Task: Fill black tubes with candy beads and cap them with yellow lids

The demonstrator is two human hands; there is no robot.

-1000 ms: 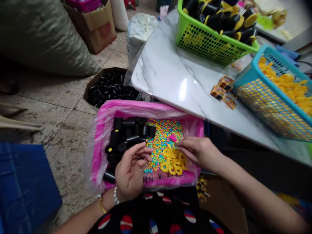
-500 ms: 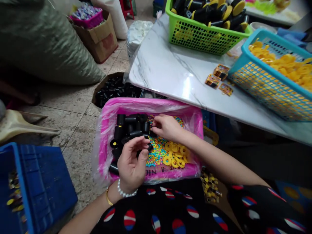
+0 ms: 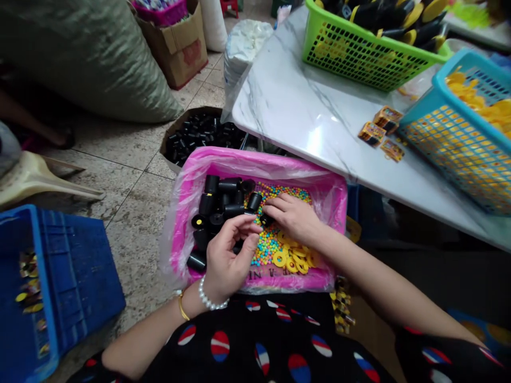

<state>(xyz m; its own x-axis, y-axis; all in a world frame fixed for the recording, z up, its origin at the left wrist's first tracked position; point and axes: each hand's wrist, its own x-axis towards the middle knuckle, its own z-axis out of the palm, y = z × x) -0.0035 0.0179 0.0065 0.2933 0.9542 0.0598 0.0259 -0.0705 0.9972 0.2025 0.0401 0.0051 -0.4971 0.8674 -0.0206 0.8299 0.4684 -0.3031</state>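
Note:
A pink tray [image 3: 339, 213] lined with clear plastic holds black plastic cylinders [image 3: 233, 208], small coloured beads [image 3: 268, 248] and yellow rings [image 3: 291, 261]. My right hand [image 3: 293, 217] reaches over the beads, fingers bent down on a black cylinder [image 3: 265, 219] that they partly cover. My left hand [image 3: 229, 255] hovers at the tray's near side, palm turned right. Its fingers curve with a gap to the thumb, and nothing is clearly held. Black shows through that gap; whether it lies in the tray behind is unclear.
Right of the tray, a marble-patterned table [image 3: 287, 111] bears a green basket [image 3: 367, 64], a blue basket [image 3: 451, 159] and small printed boxes [image 3: 373, 134]. A carton of black cylinders [image 3: 199, 135] stands beyond the tray. A blue crate [image 3: 80, 282] sits left on the floor.
The view has shifted, so the surroundings appear lower left or further right. My right hand has moved slightly nearer me over the beads, its fingers now pointing down. My left hand keeps much the same pose.

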